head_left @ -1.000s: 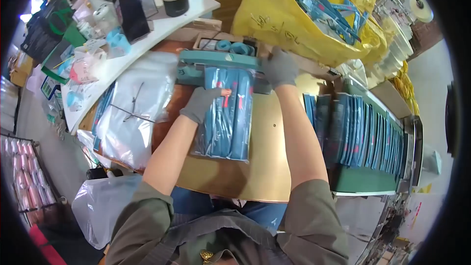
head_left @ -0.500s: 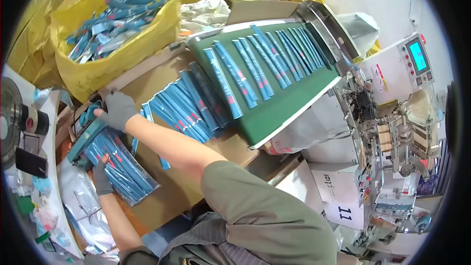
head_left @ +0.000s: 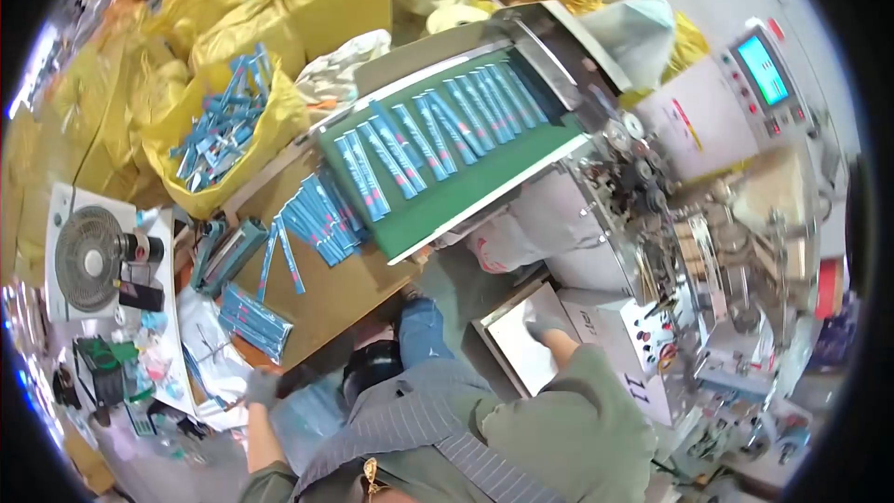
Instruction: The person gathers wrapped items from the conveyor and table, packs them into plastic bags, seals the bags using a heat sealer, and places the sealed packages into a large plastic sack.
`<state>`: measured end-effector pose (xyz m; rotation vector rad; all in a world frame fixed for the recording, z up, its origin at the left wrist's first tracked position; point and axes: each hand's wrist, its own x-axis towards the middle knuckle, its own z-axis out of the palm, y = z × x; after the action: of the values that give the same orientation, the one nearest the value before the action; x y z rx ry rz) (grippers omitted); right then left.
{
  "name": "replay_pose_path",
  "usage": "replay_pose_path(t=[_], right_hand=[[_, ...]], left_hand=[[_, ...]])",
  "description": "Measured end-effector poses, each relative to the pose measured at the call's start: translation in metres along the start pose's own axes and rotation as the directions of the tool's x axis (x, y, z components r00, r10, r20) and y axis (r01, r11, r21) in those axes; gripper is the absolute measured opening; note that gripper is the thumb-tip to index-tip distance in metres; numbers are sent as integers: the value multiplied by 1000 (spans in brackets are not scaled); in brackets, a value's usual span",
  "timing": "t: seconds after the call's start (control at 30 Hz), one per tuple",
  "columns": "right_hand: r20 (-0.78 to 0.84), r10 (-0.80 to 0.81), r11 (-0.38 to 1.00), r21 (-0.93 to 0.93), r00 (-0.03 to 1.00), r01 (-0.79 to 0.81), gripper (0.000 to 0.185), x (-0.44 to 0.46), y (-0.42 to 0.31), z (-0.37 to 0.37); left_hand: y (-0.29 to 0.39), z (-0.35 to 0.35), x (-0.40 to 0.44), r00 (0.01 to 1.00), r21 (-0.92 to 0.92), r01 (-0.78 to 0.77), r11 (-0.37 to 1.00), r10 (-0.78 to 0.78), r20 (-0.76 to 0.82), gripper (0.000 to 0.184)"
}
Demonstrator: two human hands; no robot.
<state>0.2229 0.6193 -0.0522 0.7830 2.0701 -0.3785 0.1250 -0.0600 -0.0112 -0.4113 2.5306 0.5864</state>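
My left hand, in a grey fingerless glove, is low at the left, beside the clear plastic bags; its fingers are too small and blurred to read. Over a white surface by the machine is my right hand, also gloved, its fingers indistinct. The filled bag of blue packets lies at the table's left edge, touched by neither hand. Above it stands the green bag sealer. Loose blue packets are heaped on the brown table.
Blue packets lie in a row on the green conveyor. A yellow sack of packets stands behind the table. At right is a machine with a lit screen. A fan sits on the white side table at left.
The view has swung right and widened. Both hands have come away from the sealer and the filled bag, my left hand down toward the table's near side, my right hand across to the white surface.
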Motion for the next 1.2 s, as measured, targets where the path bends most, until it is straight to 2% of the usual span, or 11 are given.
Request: replay_pose_path(t=[0.03,0.1,0.2,0.3,0.4,0.47,0.57,0.7,0.93,1.1,1.2], right_hand=[[-17,97,995,37,995,-96,53,-20,33,3],[-37,186,978,102,982,-182,55,-43,79,44],[25,77,995,64,997,-79,56,-108,99,101],[41,-123,954,281,992,107,51,-128,122,216],[128,-262,949,214,956,232,40,-190,145,254],[45,-149,976,164,988,140,41,-188,192,284],[-193,73,932,361,978,2,41,-229,254,258],[-376,207,895,446,903,-20,44,-246,329,237],[-379,3,891,420,925,169,49,-321,405,177],[-581,169,864,476,796,164,45,-306,572,194],[-592,453,775,631,667,34,48,-338,689,183]], left_hand=[[43,1,-20,976,34,97,995,-102,191,42],[52,34,-43,965,51,-185,982,171,196,51],[109,54,-107,915,-50,-355,934,358,188,48],[101,84,-177,834,-431,-436,790,535,137,40],[19,131,-227,834,-418,-402,815,514,201,36],[-12,141,-278,820,-204,-463,863,504,270,36],[-160,221,-286,824,-129,-299,946,324,465,37],[-204,219,-329,880,23,-83,996,62,470,34],[-179,248,-367,944,-85,33,996,-3,331,31],[-129,310,-410,954,-169,60,984,-7,300,28],[-65,374,-427,939,-200,56,978,16,344,26]])
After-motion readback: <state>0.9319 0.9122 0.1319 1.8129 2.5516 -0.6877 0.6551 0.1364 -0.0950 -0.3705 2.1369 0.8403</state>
